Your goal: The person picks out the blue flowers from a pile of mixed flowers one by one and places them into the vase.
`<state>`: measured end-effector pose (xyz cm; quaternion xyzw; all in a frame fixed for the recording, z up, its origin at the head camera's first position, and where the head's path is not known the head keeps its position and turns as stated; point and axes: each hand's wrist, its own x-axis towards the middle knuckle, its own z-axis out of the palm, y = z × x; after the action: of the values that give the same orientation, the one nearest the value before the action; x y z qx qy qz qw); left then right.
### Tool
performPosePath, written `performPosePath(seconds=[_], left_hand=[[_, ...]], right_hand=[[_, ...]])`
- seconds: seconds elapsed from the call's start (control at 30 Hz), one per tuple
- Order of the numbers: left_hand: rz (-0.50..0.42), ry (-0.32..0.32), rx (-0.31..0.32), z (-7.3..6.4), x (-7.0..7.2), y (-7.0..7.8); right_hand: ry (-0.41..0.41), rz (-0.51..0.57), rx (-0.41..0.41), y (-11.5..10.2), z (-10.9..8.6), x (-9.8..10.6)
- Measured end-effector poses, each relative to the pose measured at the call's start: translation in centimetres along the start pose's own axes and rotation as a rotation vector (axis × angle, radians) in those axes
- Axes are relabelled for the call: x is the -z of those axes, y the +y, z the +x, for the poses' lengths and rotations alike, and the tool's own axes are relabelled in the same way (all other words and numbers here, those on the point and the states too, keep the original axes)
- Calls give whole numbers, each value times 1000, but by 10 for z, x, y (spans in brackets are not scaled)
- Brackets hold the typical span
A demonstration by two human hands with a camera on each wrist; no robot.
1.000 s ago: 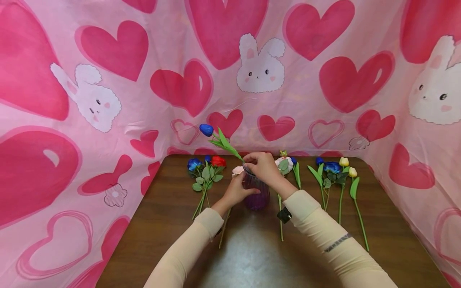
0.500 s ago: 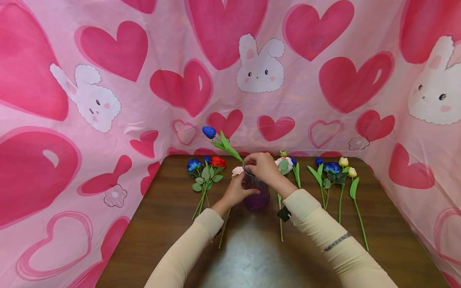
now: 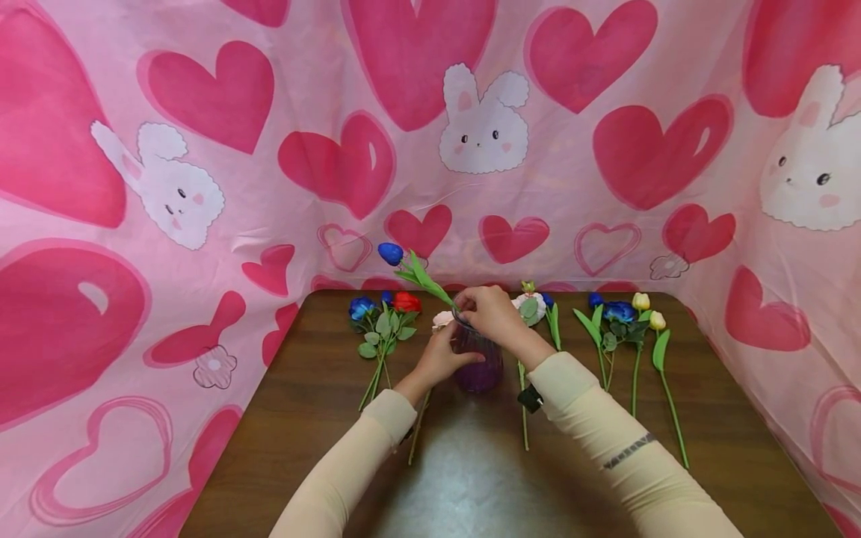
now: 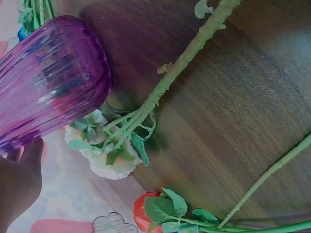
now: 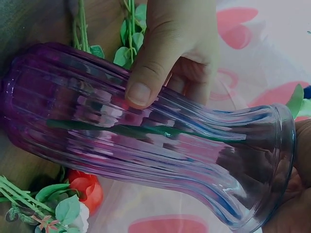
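Observation:
A ribbed glass vase point(image 3: 479, 373), purple toward its base, stands upright mid-table. My left hand point(image 3: 440, 360) grips its side, thumb across the front; the right wrist view shows that thumb pressed on the glass. At the mouth, my right hand point(image 3: 496, 317) pinches the stem of a blue tulip point(image 3: 390, 254). The bloom and green leaves lean out to the left above the rim. Through the glass in the right wrist view, the green stem point(image 5: 146, 130) runs down inside the vase. The left wrist view shows the vase's purple lower part point(image 4: 63, 73).
Left on the table point(image 3: 289, 433) lie a blue rose point(image 3: 362, 307) and a red flower point(image 3: 406, 302). A pale pink flower point(image 3: 442, 320) lies behind my left hand. Right of the vase are a whitish flower point(image 3: 531, 308), another blue rose point(image 3: 619, 311) and yellow tulips point(image 3: 657, 321).
The blue tulip has sunk slightly, its bloom now lower and a little further right, as its stem slides into the vase. The left hand stays on the vase.

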<state>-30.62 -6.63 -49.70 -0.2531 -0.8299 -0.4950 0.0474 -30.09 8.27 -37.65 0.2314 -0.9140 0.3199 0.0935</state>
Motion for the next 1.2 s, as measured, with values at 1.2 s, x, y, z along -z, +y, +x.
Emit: performPosePath(seconds=[1.2], left_hand=[[-20,-14,30,0,0,-2]], right_hand=[[212,79,67,5,-17,31]])
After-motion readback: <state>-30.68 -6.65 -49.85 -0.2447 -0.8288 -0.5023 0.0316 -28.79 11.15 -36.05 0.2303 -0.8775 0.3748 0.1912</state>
